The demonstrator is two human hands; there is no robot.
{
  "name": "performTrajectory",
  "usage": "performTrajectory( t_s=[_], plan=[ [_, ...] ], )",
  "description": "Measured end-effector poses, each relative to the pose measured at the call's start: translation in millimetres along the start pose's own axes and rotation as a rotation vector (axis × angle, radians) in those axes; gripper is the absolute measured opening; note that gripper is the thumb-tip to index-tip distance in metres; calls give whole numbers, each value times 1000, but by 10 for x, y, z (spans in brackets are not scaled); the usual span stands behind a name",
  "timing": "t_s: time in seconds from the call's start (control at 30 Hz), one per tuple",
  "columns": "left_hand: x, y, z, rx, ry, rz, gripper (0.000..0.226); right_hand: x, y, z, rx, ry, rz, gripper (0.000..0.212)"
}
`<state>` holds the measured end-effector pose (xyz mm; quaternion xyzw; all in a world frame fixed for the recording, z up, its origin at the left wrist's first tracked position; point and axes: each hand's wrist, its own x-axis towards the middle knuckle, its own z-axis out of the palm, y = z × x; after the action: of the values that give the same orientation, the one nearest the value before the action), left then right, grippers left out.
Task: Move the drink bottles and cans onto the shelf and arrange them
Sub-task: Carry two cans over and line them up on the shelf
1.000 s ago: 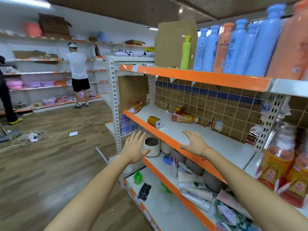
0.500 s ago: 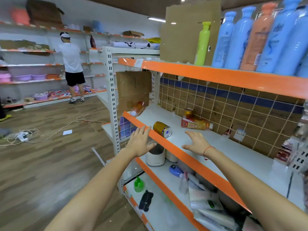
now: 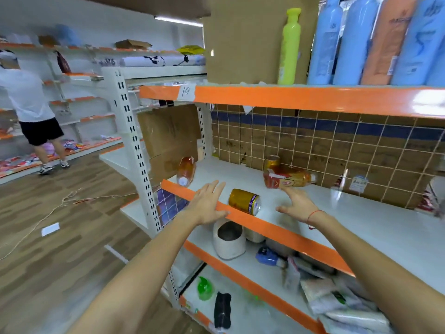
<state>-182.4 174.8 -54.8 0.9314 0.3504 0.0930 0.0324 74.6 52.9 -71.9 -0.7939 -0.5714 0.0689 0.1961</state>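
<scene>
Your left hand [image 3: 207,206] and right hand [image 3: 296,205] were both spread and empty, flanking the gold can [image 3: 244,201] that lay on its side near the front edge of the middle shelf [image 3: 375,227]. You needed to grip it round the body, stand it upright, then right the tipped tea bottle [image 3: 289,179] behind.

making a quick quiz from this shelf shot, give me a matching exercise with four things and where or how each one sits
Things
1. gold can
2. left bottle
3. right bottle
4. small can

Places or states
A. upright at the tiled back wall
B. on its side at the shelf's left end, cap toward the front edge
C. on its side near the front edge, between the two hands
D. on its side with a red label, just in front of the small can

Pairs: 1-C, 2-B, 3-D, 4-A
</scene>
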Motion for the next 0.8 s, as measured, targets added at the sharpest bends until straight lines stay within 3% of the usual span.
performTrajectory(
  t_s=[0.17, 0.37, 0.63, 0.8],
  plan=[
    [234, 64, 51, -31, -69, 145, 90, 100, 79, -40, -13, 5, 81, 69],
    [686, 172, 192, -188, -227, 95, 91, 329, 243, -119, -21, 33, 111, 65],
    [1079, 197, 348, 99, -332, 225, 93, 709, 372, -277, -6, 49, 96, 53],
    [1215, 217, 452, -120, -373, 115, 80, 854, 289, -280, -40, 42, 122, 57]
  ],
)
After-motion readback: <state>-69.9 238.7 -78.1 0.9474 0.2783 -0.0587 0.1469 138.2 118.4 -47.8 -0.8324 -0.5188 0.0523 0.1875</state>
